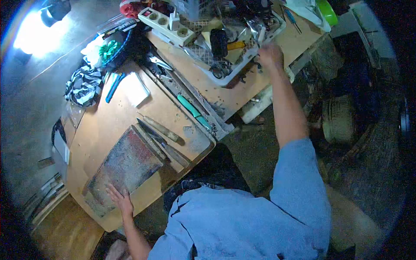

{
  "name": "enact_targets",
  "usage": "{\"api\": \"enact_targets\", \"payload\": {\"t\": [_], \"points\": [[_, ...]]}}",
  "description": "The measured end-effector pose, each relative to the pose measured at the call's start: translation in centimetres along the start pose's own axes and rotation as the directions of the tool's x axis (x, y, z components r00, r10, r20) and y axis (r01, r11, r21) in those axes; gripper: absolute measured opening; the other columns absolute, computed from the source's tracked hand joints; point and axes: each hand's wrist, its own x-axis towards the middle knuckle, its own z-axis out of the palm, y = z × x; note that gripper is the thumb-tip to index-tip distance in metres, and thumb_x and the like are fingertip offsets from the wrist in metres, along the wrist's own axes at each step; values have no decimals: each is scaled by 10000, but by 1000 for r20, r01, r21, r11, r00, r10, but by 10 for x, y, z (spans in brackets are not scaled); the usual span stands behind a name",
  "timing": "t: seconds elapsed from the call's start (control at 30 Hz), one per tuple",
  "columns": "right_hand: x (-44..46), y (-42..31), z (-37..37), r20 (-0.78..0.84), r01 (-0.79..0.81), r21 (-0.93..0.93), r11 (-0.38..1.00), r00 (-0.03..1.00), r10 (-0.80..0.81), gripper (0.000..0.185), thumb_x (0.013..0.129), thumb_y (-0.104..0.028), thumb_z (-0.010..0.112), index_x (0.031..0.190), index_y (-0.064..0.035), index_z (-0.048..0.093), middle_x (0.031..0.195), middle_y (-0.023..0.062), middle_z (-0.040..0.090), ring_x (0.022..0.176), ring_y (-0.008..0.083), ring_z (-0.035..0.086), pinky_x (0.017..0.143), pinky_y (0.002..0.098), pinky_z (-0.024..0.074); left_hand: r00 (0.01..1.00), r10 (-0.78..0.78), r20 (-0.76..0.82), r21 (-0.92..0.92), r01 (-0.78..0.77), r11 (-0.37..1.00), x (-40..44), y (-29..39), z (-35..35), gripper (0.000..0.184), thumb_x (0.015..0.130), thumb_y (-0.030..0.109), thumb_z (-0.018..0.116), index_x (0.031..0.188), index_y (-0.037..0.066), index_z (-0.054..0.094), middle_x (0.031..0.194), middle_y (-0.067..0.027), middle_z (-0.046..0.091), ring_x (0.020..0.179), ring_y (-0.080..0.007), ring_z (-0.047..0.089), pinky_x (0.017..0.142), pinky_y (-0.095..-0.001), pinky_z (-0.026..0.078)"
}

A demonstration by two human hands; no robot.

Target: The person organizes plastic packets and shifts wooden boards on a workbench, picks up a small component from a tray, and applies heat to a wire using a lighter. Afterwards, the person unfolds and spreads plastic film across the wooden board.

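My left hand [120, 200] lies with spread fingers on the lower end of a worn grey and reddish board [125, 162] on the wooden table. Beside the board's right edge lie long tools with wooden handles, among them a dark-bladed one [149, 130] and a pale-handled one [167, 129]. My right hand [271, 55] is at the right rim of a white tray [225, 80] full of tools and small items. Its fingers look curled, and what they may hold is too small to tell. Inside the tray are a black object [219, 42] and scissors [220, 69].
A white power strip [167, 26] stands by the tray's left. A green-handled tool [190, 108] lies near the gap between the tables. Farther left are a white pad [136, 89], a blue tool [115, 88] and a striped bag [84, 86]. A bucket [338, 119] is at right.
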Motion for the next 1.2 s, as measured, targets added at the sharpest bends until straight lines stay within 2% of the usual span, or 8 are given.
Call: {"api": "enact_targets", "payload": {"t": [0.07,0.13,0.2,0.4,0.77,0.9,1.07,1.2], "points": [[-26,11,15,95,-77,596,799,995,24,239,820,-221,583,911,-6,636,840,133,649,708,288,620,653,383,511,1000,-13,-7,13,13,1000,2,-6,5,734,917,369,457,1467,160,17,1514,-174,-38,1381,-397,-19,1107,-490,21],[-67,0,8,264,-268,951,156,963,43,183,812,-168,619,916,-18,623,795,82,647,670,195,614,592,296,505,999,-33,10,11,33,999,-3,15,-8,731,918,367,456,1467,168,15,1512,-178,-49,1380,-400,-24,1103,-499,18],[-103,-12,-4,302,-303,951,-68,953,-20,152,825,-131,613,951,-45,612,796,45,641,667,134,607,581,240,491,998,-49,32,13,49,999,-5,15,-8,728,920,365,454,1467,175,13,1511,-181,-61,1379,-402,-29,1100,-509,15],[-170,-43,-33,359,-404,875,-268,911,-202,159,828,-115,616,972,-53,592,859,44,645,742,136,620,626,248,500,995,66,-81,-81,-73,994,-3,3,4,699,926,360,446,1467,212,28,1516,-156,-73,1385,-376,-46,1094,-514,1],[-227,-91,-52,307,-380,911,-157,882,-357,206,828,-37,590,1032,-53,572,916,35,633,765,129,610,611,244,484,995,3,-104,-76,-11,997,-1,-2,13,712,917,362,463,1468,170,56,1513,-182,-33,1391,-352,-44,1101,-478,-5],[-276,-126,-44,344,-230,937,264,743,-574,169,831,-90,613,992,-40,629,817,41,644,745,101,590,656,259,486,981,101,-167,-103,-119,988,-9,14,-1,703,905,336,499,1462,136,119,1511,-186,28,1391,-358,-5,1102,-482,26],[-323,-151,-39,315,-35,925,379,628,-712,192,816,-151,638,969,-35,630,876,109,666,831,178,640,761,307,487,871,231,-435,-252,-363,897,-63,104,-44,546,858,242,584,1337,51,406,1387,-172,372,1295,-325,321,1070,-429,226],[-336,-167,-36,287,-53,950,307,530,-798,190,827,-97,628,1002,-23,622,876,86,666,832,127,619,765,270,480,857,464,-226,-611,-496,617,-99,173,-65,345,854,184,587,1153,17,553,1136,-156,563,1095,-285,508,966,-372,359]]}}
